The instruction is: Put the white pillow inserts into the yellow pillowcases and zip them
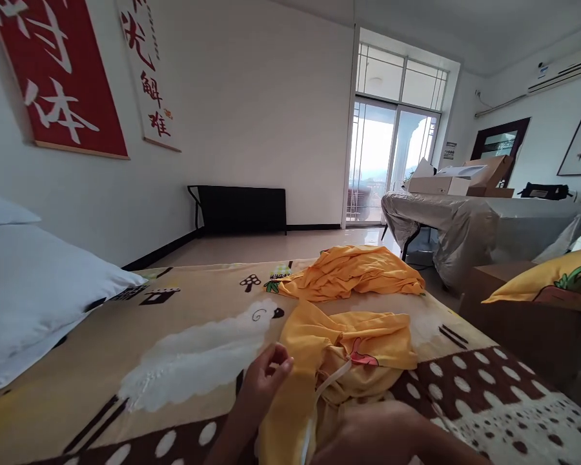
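A crumpled yellow fabric cover point(368, 339) with a white zipper strip and a small red print lies on the patterned blanket point(174, 361) in front of me. My left hand point(266, 378) pinches the cover's near left edge, fingers closed on the cloth. Along the bottom edge lies my right forearm point(382, 433). It runs up to the cover, and the hand itself is hidden by the yellow cloth. A second heap of yellow cloth point(353, 271) rests farther back on the blanket, apart from both hands.
A white pillow point(29, 284) fills the bed's left side. At the right, a yellow printed pillow point(552, 284) sits on a brown box point(513, 323). Beyond it stands a table under a silver sheet point(465, 226), carrying cardboard boxes point(459, 177). A black bench point(242, 208) stands by the far wall.
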{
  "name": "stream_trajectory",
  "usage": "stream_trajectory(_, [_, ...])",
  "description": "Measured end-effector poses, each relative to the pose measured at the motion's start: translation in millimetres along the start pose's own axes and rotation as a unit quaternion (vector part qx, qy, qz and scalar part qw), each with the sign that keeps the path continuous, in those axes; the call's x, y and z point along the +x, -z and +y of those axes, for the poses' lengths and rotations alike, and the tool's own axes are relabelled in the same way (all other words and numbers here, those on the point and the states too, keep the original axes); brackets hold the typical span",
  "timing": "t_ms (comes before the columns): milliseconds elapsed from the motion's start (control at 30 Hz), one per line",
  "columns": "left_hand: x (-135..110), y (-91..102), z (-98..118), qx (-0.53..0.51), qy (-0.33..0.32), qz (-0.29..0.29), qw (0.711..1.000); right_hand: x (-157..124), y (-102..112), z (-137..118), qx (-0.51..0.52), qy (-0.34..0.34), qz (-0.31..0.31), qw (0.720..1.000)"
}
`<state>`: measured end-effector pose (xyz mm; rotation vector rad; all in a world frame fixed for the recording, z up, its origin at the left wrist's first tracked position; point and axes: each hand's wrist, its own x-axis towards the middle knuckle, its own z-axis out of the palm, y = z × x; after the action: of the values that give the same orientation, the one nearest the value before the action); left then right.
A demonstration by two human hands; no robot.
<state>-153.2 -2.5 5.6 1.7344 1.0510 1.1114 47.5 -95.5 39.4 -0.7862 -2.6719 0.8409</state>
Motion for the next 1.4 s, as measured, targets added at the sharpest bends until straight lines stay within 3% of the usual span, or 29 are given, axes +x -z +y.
stream_trajectory(33, [-1, -8.1, -4, 0.052, -0.013, -0.035, 0.998, -1, 8, 7, -0.001, -0.019, 0.029, 0.999])
stream_trajectory(100, [-5, -22.1, -13, 0.134, -0.037, -0.081, 0.987, -1, 22, 24, -0.031, -0.108, 0.146, 0.983])
stream_trajectory(167, [-9, -31.6, -20, 0.209, -0.051, -0.102, 0.971, -1, 31, 44, -0.098, -0.225, 0.267, 0.932])
stream_trajectory(200, [-10, -34.7, -23, 0.250, -0.050, -0.108, 0.961, -1, 34, 54, -0.135, -0.264, 0.292, 0.909])
stream_trajectory(267, [-12, -38.9, -26, 0.332, -0.037, -0.128, 0.934, -1, 35, 74, -0.187, -0.296, 0.279, 0.894])
stream_trajectory(367, [-12, -42.8, -27, 0.434, -0.014, -0.166, 0.886, -2, 31, 100, -0.200, -0.298, 0.235, 0.903])
stream_trajectory(433, [-13, -44.7, -26, 0.472, -0.011, -0.176, 0.864, -3, 27, 114, -0.195, -0.307, 0.241, 0.900])
stream_trajectory(533, [-14, -44.5, -24, 0.489, -0.013, -0.174, 0.855, -5, 23, 128, -0.194, -0.319, 0.264, 0.889])
stream_trajectory(633, [-14, -38.6, -17, 0.474, -0.017, -0.168, 0.864, -5, 24, 137, -0.193, -0.338, 0.281, 0.877])
stream_trajectory(733, [-11, -25.1, -5, 0.477, -0.017, -0.128, 0.869, -4, 32, 133, -0.197, -0.352, 0.319, 0.858])
stream_trajectory(800, [-9, -11.0, 3, 0.492, -0.011, -0.067, 0.868, -5, 38, 119, -0.203, -0.349, 0.353, 0.844])
stream_trajectory(867, [-7, 6.6, 12, 0.489, -0.009, 0.014, 0.872, -9, 44, 96, -0.203, -0.300, 0.414, 0.835])
stream_trajectory(933, [-8, 25.6, 21, 0.465, -0.002, 0.110, 0.878, -16, 50, 68, -0.191, -0.205, 0.477, 0.833])
stream_trajectory(1000, [-9, 43.1, 31, 0.420, 0.034, 0.182, 0.888, -24, 54, 45, -0.158, -0.113, 0.471, 0.860])
stream_trajectory(1067, [-11, 55.9, 40, 0.362, 0.091, 0.219, 0.902, -27, 57, 35, -0.090, -0.068, 0.383, 0.917])
stream_trajectory(1133, [-11, 62.5, 46, 0.304, 0.127, 0.233, 0.915, -25, 56, 40, -0.023, -0.090, 0.323, 0.942])
stream_trajectory(1267, [-10, 62.2, 47, 0.238, 0.120, 0.241, 0.933, -7, 40, 75, -0.029, -0.247, 0.306, 0.919])
stream_trajectory(1400, [-10, 57.8, 45, 0.223, 0.099, 0.238, 0.940, 8, 23, 94, -0.046, -0.296, 0.285, 0.910])
